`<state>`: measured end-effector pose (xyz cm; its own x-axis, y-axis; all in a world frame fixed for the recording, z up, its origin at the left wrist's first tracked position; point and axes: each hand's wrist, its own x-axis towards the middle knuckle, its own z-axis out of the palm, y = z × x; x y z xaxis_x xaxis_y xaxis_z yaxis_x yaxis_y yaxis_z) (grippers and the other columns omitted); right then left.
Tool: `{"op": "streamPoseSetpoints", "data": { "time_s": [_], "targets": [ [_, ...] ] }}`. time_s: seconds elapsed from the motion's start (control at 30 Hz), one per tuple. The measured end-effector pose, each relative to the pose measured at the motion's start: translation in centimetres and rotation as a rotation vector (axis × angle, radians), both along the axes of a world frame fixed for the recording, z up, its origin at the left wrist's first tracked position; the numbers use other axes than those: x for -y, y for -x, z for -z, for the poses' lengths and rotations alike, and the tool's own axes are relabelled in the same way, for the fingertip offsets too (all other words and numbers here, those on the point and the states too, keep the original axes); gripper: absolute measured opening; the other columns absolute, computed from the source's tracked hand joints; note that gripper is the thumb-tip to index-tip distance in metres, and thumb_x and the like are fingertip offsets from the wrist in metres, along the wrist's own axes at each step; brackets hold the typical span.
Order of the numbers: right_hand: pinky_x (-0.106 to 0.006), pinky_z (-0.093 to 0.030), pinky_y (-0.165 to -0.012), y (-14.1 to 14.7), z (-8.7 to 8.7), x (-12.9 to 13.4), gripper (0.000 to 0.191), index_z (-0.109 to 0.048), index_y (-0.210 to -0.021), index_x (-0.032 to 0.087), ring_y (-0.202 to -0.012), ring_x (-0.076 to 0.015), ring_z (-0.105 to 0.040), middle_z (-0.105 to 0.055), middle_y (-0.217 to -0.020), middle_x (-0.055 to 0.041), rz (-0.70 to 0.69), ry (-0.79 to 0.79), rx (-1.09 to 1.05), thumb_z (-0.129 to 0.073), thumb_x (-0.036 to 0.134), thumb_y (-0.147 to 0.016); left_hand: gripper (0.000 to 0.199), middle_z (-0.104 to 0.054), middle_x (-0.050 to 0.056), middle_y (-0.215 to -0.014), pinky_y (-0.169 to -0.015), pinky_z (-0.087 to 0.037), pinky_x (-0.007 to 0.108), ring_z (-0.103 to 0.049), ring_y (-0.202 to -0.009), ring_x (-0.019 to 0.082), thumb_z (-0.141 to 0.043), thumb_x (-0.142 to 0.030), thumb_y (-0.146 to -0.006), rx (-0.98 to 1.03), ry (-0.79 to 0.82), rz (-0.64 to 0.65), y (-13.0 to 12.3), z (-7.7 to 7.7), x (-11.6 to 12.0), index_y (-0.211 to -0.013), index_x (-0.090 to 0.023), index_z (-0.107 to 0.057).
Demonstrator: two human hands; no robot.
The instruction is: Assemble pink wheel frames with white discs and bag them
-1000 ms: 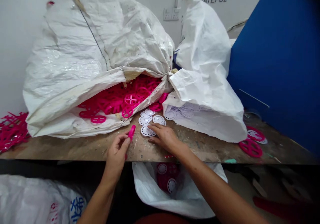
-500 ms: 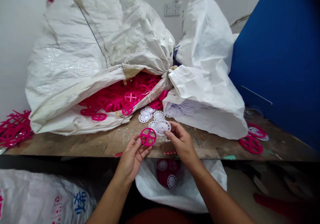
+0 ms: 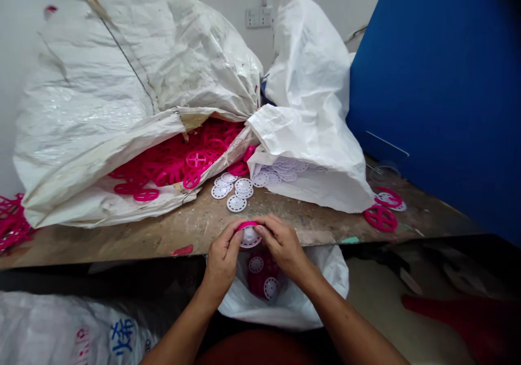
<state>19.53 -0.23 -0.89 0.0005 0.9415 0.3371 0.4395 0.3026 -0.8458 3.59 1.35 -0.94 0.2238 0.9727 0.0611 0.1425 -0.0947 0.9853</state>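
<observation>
Both hands meet at the table's front edge around one stacked pair: a white slotted disc [image 3: 251,238] with a pink ring [image 3: 247,225] behind its upper rim. My left hand [image 3: 225,251] pinches the pair from the left, thumb toward me. From the right, my right hand [image 3: 280,243] grips the same pair. Most of the pink ring is hidden by the disc and fingers. Just beyond the hands, several loose white discs [image 3: 236,203] lie on the table [image 3: 195,218].
A large white sack [image 3: 134,77] spills pink spoked rings [image 3: 163,161]. Beside it, another sack [image 3: 311,137] holds white discs [image 3: 280,169]. Below the edge hangs an open bag [image 3: 313,300] with pink-and-white pieces. More pink rings [image 3: 380,218] lie right, near a blue panel [image 3: 427,82].
The pink ring and white disc, held apart before, are now together between both hands. The hands have drawn together and nearer the table edge. The camera view has shifted right.
</observation>
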Motion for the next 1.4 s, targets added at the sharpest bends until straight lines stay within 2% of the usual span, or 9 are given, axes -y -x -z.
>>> {"op": "streamPoseSetpoints", "data": {
  "time_s": [0.17, 0.23, 0.47, 0.67, 0.8, 0.97, 1.17, 1.27, 1.4],
  "targets": [
    [-0.023, -0.046, -0.059, -0.5, 0.4, 0.6, 0.022, -0.063, -0.101, 0.020, -0.061, -0.0122, -0.057, -0.063, -0.077, -0.0004, -0.008, 0.244, -0.306, -0.046, 0.030, -0.091, 0.037, -0.063, 0.008, -0.115, -0.082, -0.052, 0.033, -0.062, -0.101, 0.023, -0.055, -0.035, -0.086, 0.175, 0.215, 0.147, -0.5, 0.0, 0.8, -0.120, -0.020, -0.052],
    [-0.023, -0.048, -0.062, -0.6, 0.6, 1.0, 0.023, -0.059, -0.107, 0.021, -0.066, -0.0128, -0.059, -0.065, -0.083, -0.0005, -0.068, 0.303, -0.372, -0.049, 0.030, -0.089, 0.039, -0.064, 0.009, -0.110, -0.074, -0.055, 0.031, -0.065, -0.091, 0.022, -0.058, -0.035, -0.084, 0.202, 0.285, 0.170, -0.5, 0.1, 1.2, -0.118, -0.019, -0.050],
    [-0.027, -0.048, -0.076, -0.6, 0.7, 2.3, 0.030, -0.054, -0.114, 0.022, -0.085, -0.0171, -0.061, -0.066, -0.096, -0.0031, -0.090, 0.248, -0.143, -0.056, 0.025, -0.084, 0.037, -0.067, 0.005, -0.085, -0.062, -0.054, 0.028, -0.066, -0.066, 0.017, -0.058, -0.036, -0.083, 0.156, 0.305, 0.128, -0.4, 1.0, 1.9, -0.112, -0.016, -0.051],
    [-0.027, -0.047, -0.072, -1.8, -0.7, -0.6, 0.025, -0.062, -0.109, 0.022, -0.081, -0.0171, -0.061, -0.063, -0.092, -0.0037, -0.130, 0.178, 0.126, -0.057, 0.030, -0.085, 0.039, -0.069, 0.006, -0.092, -0.057, -0.049, 0.024, -0.065, -0.063, 0.016, -0.058, -0.033, -0.082, -0.069, 0.306, 0.363, 2.1, 0.4, 1.7, -0.119, -0.020, -0.055],
    [-0.031, -0.047, -0.078, 0.0, 0.4, -5.2, 0.028, -0.062, -0.111, 0.019, -0.089, -0.0200, -0.061, -0.061, -0.105, -0.0085, 0.024, 0.049, 0.360, -0.054, 0.030, -0.087, 0.033, -0.069, 0.006, -0.096, -0.063, -0.049, 0.027, -0.063, -0.067, 0.016, -0.058, -0.032, -0.083, -0.328, 0.015, 0.137, 6.0, -1.2, -1.6, -0.114, -0.022, -0.061],
    [-0.031, -0.048, -0.071, 2.6, 3.1, -8.6, 0.036, -0.061, -0.118, 0.024, -0.088, -0.0231, -0.063, -0.056, -0.121, -0.0105, 0.121, 0.042, 0.738, -0.060, 0.035, -0.083, 0.018, -0.066, 0.006, -0.097, -0.079, -0.047, 0.030, -0.061, -0.089, 0.019, -0.052, -0.025, -0.086, -0.552, -0.512, -0.299, 10.1, -2.5, -9.6, -0.100, -0.019, -0.063],
    [-0.028, -0.038, -0.068, 2.5, 4.2, -8.7, 0.019, -0.068, -0.101, 0.026, -0.079, -0.0179, -0.061, -0.066, -0.101, -0.0055, 0.209, -0.246, 0.867, -0.058, 0.034, -0.087, 0.028, -0.062, 0.010, -0.106, -0.085, -0.047, 0.038, -0.058, -0.099, 0.025, -0.060, -0.026, -0.081, -0.569, -0.547, -0.341, 9.9, -1.5, -16.4, -0.108, -0.018, -0.058],
    [-0.028, -0.034, -0.069, 2.4, 3.9, -8.5, 0.017, -0.068, -0.097, 0.025, -0.079, -0.0160, -0.060, -0.066, -0.096, -0.0048, 0.255, -0.354, 0.812, -0.053, 0.030, -0.090, 0.041, -0.058, 0.012, -0.116, -0.096, -0.039, 0.044, -0.052, -0.111, 0.029, -0.067, -0.025, -0.076, -0.561, -0.553, -0.325, 9.2, -0.8, -16.6, -0.114, -0.018, -0.056],
    [-0.029, -0.035, -0.071, 2.3, 3.4, -8.5, 0.023, -0.067, -0.091, 0.020, -0.081, -0.0169, -0.059, -0.066, -0.092, -0.0068, 0.239, -0.381, 0.660, -0.046, 0.028, -0.093, 0.016, -0.060, 0.010, -0.112, -0.101, -0.034, 0.044, -0.050, -0.112, 0.028, -0.065, -0.018, -0.075, -0.514, -0.549, -0.275, 8.7, -0.6, -15.9, -0.090, -0.019, -0.063]
  ]
}}
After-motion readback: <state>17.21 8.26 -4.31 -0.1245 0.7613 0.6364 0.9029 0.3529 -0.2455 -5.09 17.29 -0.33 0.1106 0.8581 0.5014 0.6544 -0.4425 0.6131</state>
